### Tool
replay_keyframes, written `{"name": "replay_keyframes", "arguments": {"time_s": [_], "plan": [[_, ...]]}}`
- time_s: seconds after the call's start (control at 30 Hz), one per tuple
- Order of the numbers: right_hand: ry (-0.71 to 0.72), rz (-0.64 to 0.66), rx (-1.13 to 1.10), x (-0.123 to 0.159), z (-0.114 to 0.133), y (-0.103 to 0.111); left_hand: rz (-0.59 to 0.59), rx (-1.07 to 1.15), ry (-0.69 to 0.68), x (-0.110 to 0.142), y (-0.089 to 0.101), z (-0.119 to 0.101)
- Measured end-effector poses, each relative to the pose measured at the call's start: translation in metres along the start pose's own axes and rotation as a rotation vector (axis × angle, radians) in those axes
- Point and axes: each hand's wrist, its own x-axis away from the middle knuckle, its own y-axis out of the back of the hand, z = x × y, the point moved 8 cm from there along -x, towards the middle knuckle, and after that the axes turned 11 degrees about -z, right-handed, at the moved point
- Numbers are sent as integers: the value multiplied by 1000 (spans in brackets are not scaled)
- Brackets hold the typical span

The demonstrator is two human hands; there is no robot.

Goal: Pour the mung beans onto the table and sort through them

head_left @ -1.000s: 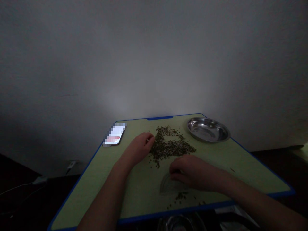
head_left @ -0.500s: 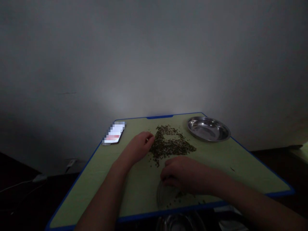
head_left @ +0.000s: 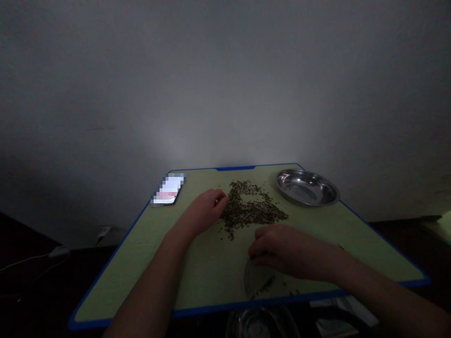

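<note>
Small dark grains, like dried beans or peppercorns, lie scattered in a patch on the pale green tabletop. At the patch's left edge rests my left hand, its fingers curled together; what they hold, if anything, is hidden. Nearer to me, my right hand has its fingers closed at the rim of a clear round dish close to the front edge. Some dark grains show in or under this see-through dish, and my hand covers part of it.
An oval metal dish stands at the back right. A lit phone lies at the back left. Below the front edge is a shiny metal bowl. A blue rim borders the table, with a wall behind.
My right hand and the clear dish have shifted a little to the right. My left hand stays at the left edge of the grains. The view has tilted slightly.
</note>
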Motion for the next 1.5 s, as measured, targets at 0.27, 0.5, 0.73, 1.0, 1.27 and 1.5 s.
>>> {"name": "replay_keyframes", "arguments": {"time_s": [0.27, 0.5, 0.73, 1.0, 1.27, 1.5], "plan": [[-99, -59, -63, 14, -20, 0, 12, 1, 4, 0, -2, 3], [-371, -124, -94, 47, -58, 4, 29, -1, -1, 0, -4, 4], [-482, -137, -90, 72, -68, -7, 40, -2, -5, 1, -6, 3], [-500, -181, -131, 64, -55, -13, 48, 16, 1, 1, -7, 4], [-500, -190, -157, 56, -52, -20, 72, -8, 0, 2, -10, 3], [-461, -150, -186, 48, -49, -21, 80, -14, 14, 2, -11, 4]]}}
